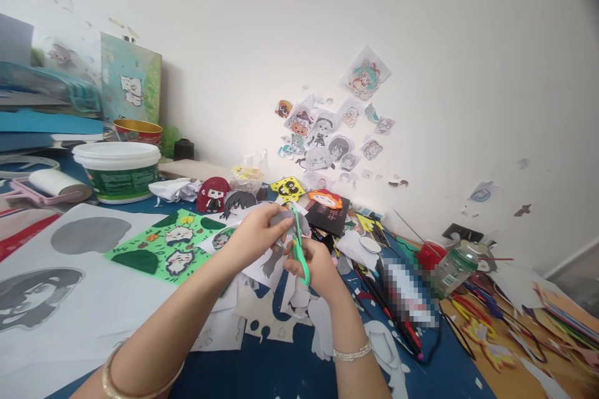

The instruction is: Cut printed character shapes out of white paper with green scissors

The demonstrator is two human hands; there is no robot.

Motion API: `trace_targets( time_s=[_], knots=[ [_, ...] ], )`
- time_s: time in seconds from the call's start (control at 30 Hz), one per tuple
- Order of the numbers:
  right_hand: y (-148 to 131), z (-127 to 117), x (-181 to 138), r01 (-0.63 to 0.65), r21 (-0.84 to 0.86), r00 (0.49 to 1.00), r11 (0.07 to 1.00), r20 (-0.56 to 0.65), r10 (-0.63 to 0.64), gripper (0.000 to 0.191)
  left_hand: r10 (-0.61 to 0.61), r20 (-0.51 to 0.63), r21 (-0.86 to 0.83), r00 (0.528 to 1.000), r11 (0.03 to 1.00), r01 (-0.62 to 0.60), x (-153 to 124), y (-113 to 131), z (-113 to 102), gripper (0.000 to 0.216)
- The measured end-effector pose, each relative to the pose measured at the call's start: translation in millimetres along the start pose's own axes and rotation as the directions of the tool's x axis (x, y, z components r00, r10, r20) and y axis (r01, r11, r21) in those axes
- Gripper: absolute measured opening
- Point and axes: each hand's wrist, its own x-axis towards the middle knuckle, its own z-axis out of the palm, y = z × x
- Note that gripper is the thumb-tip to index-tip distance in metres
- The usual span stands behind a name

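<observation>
My left hand [264, 229] pinches a small grey paper cutout [284, 224], held up over the middle of the desk. In my right hand [314, 262] is a pair of green scissors [298, 240], its blades pointing up and away from me. The blades lie against the right side of the paper; whether they are parted I cannot tell. Below both hands lie loose paper scraps [269, 312] with holes and curved edges. Just left of my left forearm is a bright green sheet [156, 246] with two white cartoon animals drawn on it.
At left, a white sheet [116, 324] carries grey printed drawings. Behind it stand a white-lidded tub [116, 171] and a lint roller [58, 186]. Pens [407, 330], a clear jar [456, 268] and a red cup [429, 255] are at right. Cartoon cutouts [322, 128] cover part of the wall.
</observation>
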Motion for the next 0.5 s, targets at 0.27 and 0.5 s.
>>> trace_targets(
  time_s=[0.27, 0.5],
  knots=[
    [-0.9, -0.9, -0.2, -0.018, -0.025, 1.000, 1.000, -0.007, 0.018, 0.038, -0.037, 0.018, -0.080, 0.999, 0.996, 0.038, -0.3, 1.6, 0.0, 0.025],
    [1.6, -0.2, 0.7, 0.004, 0.044, 0.992, 0.999, -0.125, 0.002, 0.035, -0.065, 0.086, -0.214, 0.994, 0.973, 0.082, -2.0, 1.3, -0.3, 0.029]
  ],
)
